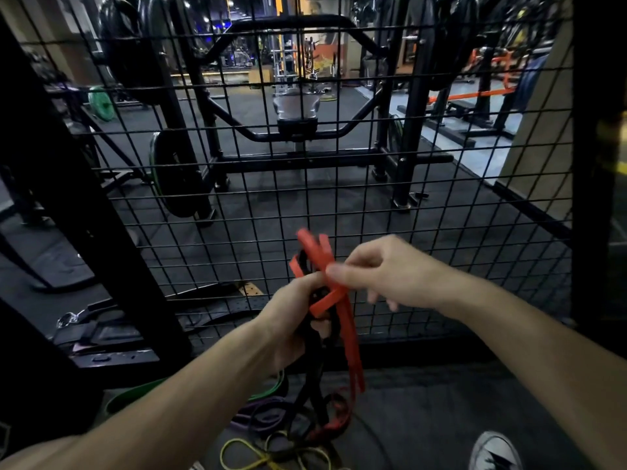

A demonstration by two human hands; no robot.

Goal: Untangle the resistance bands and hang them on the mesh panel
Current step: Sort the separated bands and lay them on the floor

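**A:** Both hands are up in front of the black wire mesh panel (441, 184). The left hand (291, 320) grips a knot of flat orange-red rubber resistance band (349, 337) twisted with a black rubber band (314, 378), fingers curled round the bundle.

**B:** And the right hand (390, 273) pinches an orange-red strand just right of that knot, thumb on top. Slightly blurred, but it's clearly holding.

**A:** These bands look light, floppy and stretchy. I'd say tugging would only tighten the tangle.

**B:** Agreed. Better to take a loose loop beside the crossing and feed it through. The rubber looks grippy, so it may drag on itself.

**A:** Their tails hang down to the near floor, among a purple band (264, 413), a green band (268, 390) and a thin yellow band (271, 456).

**B:** That pile could snag the hanging ends. There's a grey sneaker (495, 451) near right, too.
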